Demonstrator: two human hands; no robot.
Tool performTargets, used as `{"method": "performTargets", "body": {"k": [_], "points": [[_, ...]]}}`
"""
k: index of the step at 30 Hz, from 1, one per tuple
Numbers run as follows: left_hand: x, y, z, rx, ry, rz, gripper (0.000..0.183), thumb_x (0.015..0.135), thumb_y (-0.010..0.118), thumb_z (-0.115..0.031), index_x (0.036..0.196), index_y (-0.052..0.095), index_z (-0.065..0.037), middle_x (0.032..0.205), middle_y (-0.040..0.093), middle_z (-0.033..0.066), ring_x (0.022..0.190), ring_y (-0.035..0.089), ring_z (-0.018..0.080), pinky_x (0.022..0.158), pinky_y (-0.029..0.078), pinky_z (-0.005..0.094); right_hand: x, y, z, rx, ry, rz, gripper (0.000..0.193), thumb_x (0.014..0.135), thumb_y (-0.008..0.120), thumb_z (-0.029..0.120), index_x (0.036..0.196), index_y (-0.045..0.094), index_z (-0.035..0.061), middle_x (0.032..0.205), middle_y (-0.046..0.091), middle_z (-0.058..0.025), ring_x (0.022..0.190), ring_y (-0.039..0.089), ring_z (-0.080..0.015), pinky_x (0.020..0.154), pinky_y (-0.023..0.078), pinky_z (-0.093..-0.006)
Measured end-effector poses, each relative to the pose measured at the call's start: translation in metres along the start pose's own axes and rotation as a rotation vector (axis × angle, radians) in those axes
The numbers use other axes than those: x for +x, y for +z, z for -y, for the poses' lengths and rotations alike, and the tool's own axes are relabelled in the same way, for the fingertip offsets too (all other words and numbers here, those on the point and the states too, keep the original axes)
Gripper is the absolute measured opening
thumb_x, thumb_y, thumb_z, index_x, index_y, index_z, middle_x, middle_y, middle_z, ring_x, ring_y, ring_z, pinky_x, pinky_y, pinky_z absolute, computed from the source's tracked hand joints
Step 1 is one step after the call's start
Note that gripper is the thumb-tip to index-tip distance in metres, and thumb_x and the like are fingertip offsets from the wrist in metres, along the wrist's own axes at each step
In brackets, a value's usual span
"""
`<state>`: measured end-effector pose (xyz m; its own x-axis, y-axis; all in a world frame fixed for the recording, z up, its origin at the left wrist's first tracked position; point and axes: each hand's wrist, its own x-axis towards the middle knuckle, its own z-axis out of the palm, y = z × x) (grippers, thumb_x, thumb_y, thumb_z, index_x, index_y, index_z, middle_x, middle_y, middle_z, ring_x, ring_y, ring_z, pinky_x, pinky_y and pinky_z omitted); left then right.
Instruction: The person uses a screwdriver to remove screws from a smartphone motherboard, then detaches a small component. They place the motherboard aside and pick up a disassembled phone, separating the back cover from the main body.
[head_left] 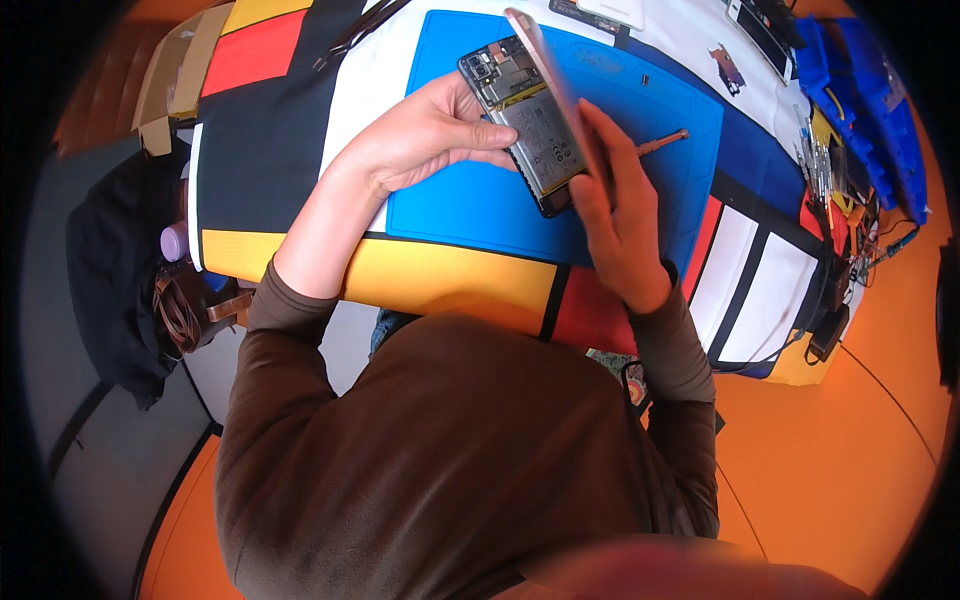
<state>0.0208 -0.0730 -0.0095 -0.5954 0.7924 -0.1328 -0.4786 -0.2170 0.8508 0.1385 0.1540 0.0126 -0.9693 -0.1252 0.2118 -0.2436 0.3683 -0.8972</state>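
My left hand [440, 135] grips an opened smartphone [548, 140] by its left edge, thumb over the inside. The grey battery, the circuit board and the camera modules lie bare. Along the phone's right side stands a thin pinkish back cover [548, 72], tilted up, and my right hand [625, 215] is closed on its lower part. Whether the cover still touches the phone there is hidden by my fingers. Both are held above a blue work mat [450, 210]. On the mat, just right of my right hand, lies a copper-coloured screwdriver [666, 142], partly covered by the hand.
A small phone part [728, 70] and another phone [760, 38] lie at the far right of the table. Blue plastic trays [870, 110] stand beside several hand tools [825, 170] and cables. Black tweezers [365, 30] lie at the back; a cardboard box [170, 75] is far left.
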Motion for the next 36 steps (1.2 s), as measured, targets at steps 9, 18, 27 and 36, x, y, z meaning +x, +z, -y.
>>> {"method": "performTargets", "body": {"k": [9,18,27,36], "points": [[0.0000,0.0008,-0.0017,-0.033,-0.007,0.012,0.039,0.099,0.066,-0.001,0.136,0.056,0.004,0.126,0.069,0.0227,0.112,0.072,0.0296,0.091,0.064,0.0384,-0.0001,-0.0001,-0.0010,0.086,0.014,-0.118,0.048,0.108,0.049,0.026,0.148,0.049,0.0001,0.130,0.065,-0.0206,0.115,0.066,-0.0256,0.100,0.049,-0.0351],[-0.0004,-0.0012,-0.0047,-0.018,-0.048,0.033,0.045,0.098,0.066,0.001,0.140,0.053,0.002,0.129,0.068,0.0203,0.115,0.070,0.0291,0.093,0.062,0.0401,-0.0020,-0.0033,0.0008,0.095,0.035,-0.077,0.052,0.111,0.041,0.029,0.150,0.046,-0.0038,0.140,0.059,-0.0195,0.125,0.058,-0.0236,0.107,0.042,-0.0352],[-0.0008,0.0005,-0.0035,-0.071,0.000,0.036,0.036,0.098,0.066,0.002,0.133,0.060,0.006,0.124,0.070,0.0211,0.109,0.073,0.0261,0.090,0.064,0.0373,-0.0010,-0.0006,-0.0033,0.089,-0.022,-0.137,0.049,0.110,0.045,0.029,0.149,0.048,-0.0007,0.119,0.068,-0.0141,0.094,0.063,-0.0134,0.086,0.049,-0.0281],[-0.0004,-0.0005,-0.0030,-0.073,-0.007,0.036,0.034,0.097,0.066,0.003,0.130,0.061,0.007,0.124,0.070,0.0219,0.110,0.072,0.0263,0.090,0.064,0.0371,-0.0029,-0.0011,-0.0063,0.103,-0.009,-0.150,0.051,0.111,0.043,0.034,0.149,0.049,0.0002,0.108,0.068,-0.0095,0.084,0.058,-0.0098,0.074,0.047,-0.0255]]}}
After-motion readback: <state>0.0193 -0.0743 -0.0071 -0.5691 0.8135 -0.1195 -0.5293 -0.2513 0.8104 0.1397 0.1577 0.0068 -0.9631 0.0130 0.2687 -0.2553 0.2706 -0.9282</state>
